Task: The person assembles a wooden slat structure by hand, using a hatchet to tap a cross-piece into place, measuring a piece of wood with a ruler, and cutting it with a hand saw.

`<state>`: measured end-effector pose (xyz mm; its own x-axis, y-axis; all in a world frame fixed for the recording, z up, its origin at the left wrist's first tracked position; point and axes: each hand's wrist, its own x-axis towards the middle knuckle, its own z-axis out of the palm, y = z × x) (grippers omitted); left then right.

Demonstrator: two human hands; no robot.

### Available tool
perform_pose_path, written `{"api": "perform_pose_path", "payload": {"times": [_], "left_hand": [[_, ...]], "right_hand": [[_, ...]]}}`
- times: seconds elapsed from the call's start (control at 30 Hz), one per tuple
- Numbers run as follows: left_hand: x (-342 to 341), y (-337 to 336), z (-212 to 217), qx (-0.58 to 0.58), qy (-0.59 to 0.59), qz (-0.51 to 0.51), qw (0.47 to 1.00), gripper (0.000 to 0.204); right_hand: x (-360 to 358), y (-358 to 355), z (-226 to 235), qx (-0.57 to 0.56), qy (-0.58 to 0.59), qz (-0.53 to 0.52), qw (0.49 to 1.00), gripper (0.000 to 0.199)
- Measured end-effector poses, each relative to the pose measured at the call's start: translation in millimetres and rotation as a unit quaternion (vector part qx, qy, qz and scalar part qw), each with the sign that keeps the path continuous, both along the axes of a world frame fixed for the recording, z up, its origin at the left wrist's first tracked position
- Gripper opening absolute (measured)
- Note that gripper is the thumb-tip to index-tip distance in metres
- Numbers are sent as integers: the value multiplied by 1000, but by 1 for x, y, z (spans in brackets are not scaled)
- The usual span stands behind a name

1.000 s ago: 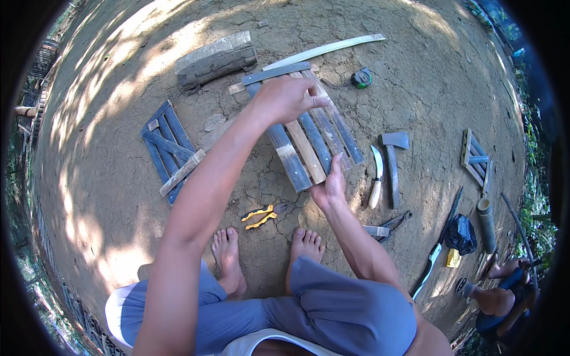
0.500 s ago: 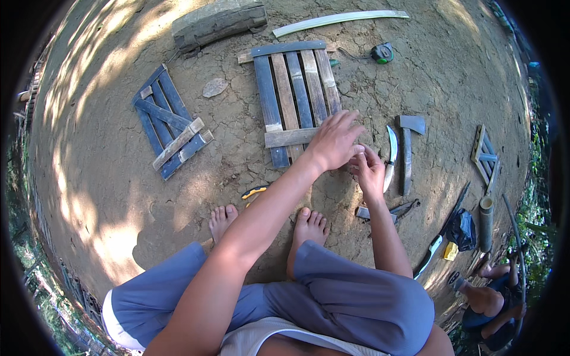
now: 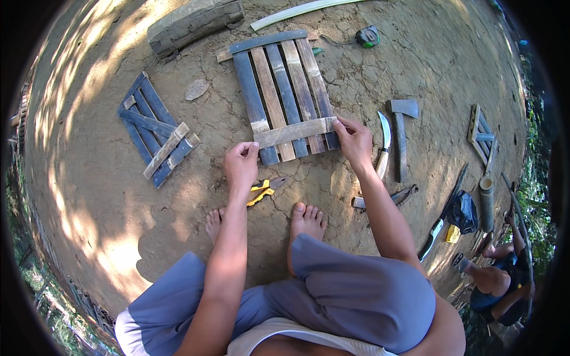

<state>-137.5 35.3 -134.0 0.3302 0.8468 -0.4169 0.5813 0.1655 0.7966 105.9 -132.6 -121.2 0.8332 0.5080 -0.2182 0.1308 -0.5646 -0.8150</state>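
Observation:
A slatted wooden panel (image 3: 277, 77) of blue and bare-brown boards lies flat on the ground before me. Across its near end runs a short wooden slat (image 3: 295, 132), slightly tilted, its right end farther away. My left hand (image 3: 241, 169) is closed, thumb and fingers pinching the slat's left end. At the other end my right hand (image 3: 355, 145) pinches the slat's right tip. Yellow-handled pliers (image 3: 266, 190) lie on the soil just right of my left wrist. A curved knife (image 3: 385, 142) and a hatchet (image 3: 402, 139) rest to the right of my right hand.
A smaller slatted frame (image 3: 153, 130) lies at left, a squared log (image 3: 193, 26) at the back. Beyond the panel are a pale strip (image 3: 297, 12) and a tape measure (image 3: 368, 37). At right lie a hammer (image 3: 386, 199), saw (image 3: 433, 237) and black bag (image 3: 463, 212); another person (image 3: 499, 276) sits there.
My hands, close together at the panel's right corner before, have moved apart to the slat's two ends. The left hand moved left and nearer, uncovering the pliers. The whole view has shifted a little.

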Motion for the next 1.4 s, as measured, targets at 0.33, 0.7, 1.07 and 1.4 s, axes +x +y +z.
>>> {"api": "perform_pose_path", "payload": {"times": [0.33, 0.7, 1.07, 1.4], "left_hand": [[-3, -27, 20, -147, -63, 123, 979, 27], [20, 31, 22, -134, -68, 129, 980, 27], [13, 50, -15, -16, -7, 59, 998, 27], [15, 53, -10, -68, -33, 77, 994, 28]], "right_hand": [[-21, -17, 26, 7, 152, -64, 986, 35], [-7, 20, 12, 65, 174, -53, 981, 33], [0, 36, -4, 4, 54, 12, 998, 29], [1, 35, -4, 13, 66, 17, 998, 30]]}}
